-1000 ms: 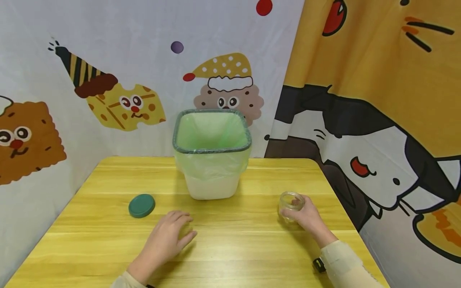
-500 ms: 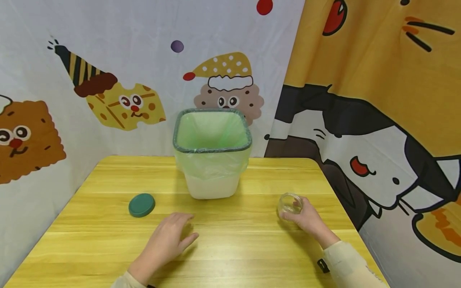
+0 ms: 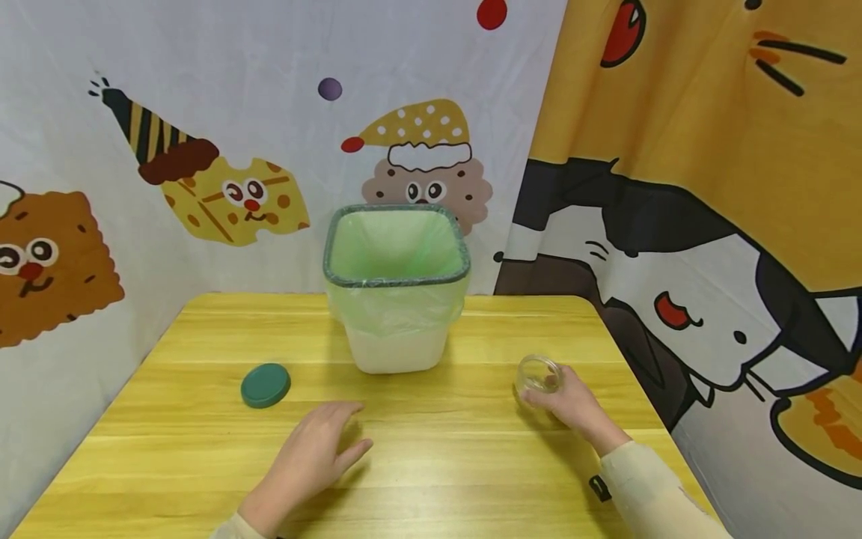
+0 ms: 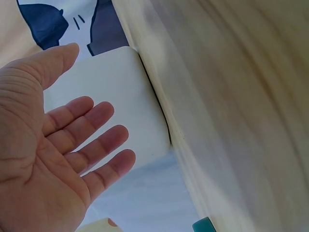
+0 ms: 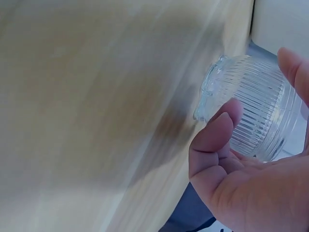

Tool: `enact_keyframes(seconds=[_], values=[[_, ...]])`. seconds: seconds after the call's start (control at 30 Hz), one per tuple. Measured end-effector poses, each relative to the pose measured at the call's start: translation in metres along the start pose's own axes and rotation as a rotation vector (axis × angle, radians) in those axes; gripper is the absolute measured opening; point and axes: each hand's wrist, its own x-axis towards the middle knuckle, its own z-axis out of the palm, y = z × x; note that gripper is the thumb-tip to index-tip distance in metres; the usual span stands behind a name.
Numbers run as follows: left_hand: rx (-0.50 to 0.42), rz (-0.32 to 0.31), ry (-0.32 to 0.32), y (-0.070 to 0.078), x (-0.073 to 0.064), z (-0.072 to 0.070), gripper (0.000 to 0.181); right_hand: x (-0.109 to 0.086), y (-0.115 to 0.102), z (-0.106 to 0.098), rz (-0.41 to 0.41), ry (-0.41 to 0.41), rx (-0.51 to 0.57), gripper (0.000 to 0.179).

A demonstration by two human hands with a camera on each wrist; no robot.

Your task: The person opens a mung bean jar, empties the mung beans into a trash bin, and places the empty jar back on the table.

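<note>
A small ribbed clear glass jar (image 3: 537, 373) stands without a lid on the right side of the yellow wooden table (image 3: 202, 464). My right hand (image 3: 566, 400) grips it from the near side; the right wrist view shows the thumb and fingers curled round the jar (image 5: 251, 113). My left hand (image 3: 316, 453) rests palm down on the table near the middle, holding nothing, and in the left wrist view my left hand (image 4: 58, 159) has its fingers spread. A dark green round lid (image 3: 266, 385) lies flat to the left, apart from both hands.
A white square bin (image 3: 396, 288) lined with a green bag stands at the table's back middle, and its white side (image 4: 111, 96) shows beyond my left hand's fingers. Printed cloth backdrops hang close behind and to the right of the table.
My right hand has slid the jar slightly left and away from me. My left hand has barely moved.
</note>
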Motion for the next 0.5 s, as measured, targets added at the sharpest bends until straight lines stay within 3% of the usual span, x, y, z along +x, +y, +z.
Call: enact_keyframes(seconds=[0.2,0.5], values=[[0.004,-0.001,0.001,0.002,-0.001,-0.001,0.052,0.022,-0.011,0.004,0.025,0.006,0.007,0.107],[-0.027,-0.007,-0.008,0.003,-0.003,0.002,0.053,0.072,-0.029,0.012,0.030,0.047,0.067,0.098]])
